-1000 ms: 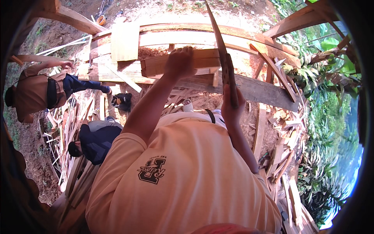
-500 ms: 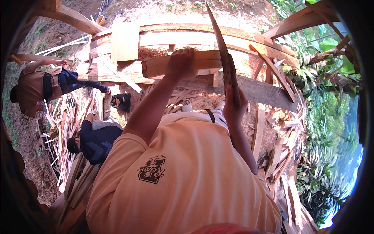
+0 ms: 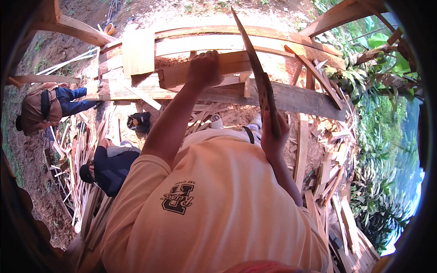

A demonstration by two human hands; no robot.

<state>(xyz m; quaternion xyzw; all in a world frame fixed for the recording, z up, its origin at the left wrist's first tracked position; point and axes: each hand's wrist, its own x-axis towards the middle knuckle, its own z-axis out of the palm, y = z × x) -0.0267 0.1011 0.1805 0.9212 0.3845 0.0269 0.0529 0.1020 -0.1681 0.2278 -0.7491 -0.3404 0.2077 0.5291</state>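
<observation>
My left hand [image 3: 205, 69] is closed over a short wooden beam [image 3: 175, 76], which lies across the timber workbench in front of me. A handsaw [image 3: 251, 49] is in my right hand [image 3: 276, 134], its fingers wrapped round the handle. The long blade points away from me and leans a little left, its middle crossing the beam's right end. Whether the teeth sit in a cut, I cannot tell. Light washes out part of the beam's top.
A pale board [image 3: 139, 52] rests at the bench's left. Long planks [image 3: 296, 104] form its near edge. A black bag [image 3: 139, 122] sits on the ground. Two people, one crouching [image 3: 114, 168] and one upright [image 3: 43, 107], are at left. Wood offcuts [image 3: 334, 150] litter the right.
My right hand has drawn the handsaw back toward me. My left hand stays on the beam. The upright person at left has lowered an outstretched arm, and the whole view has shifted slightly.
</observation>
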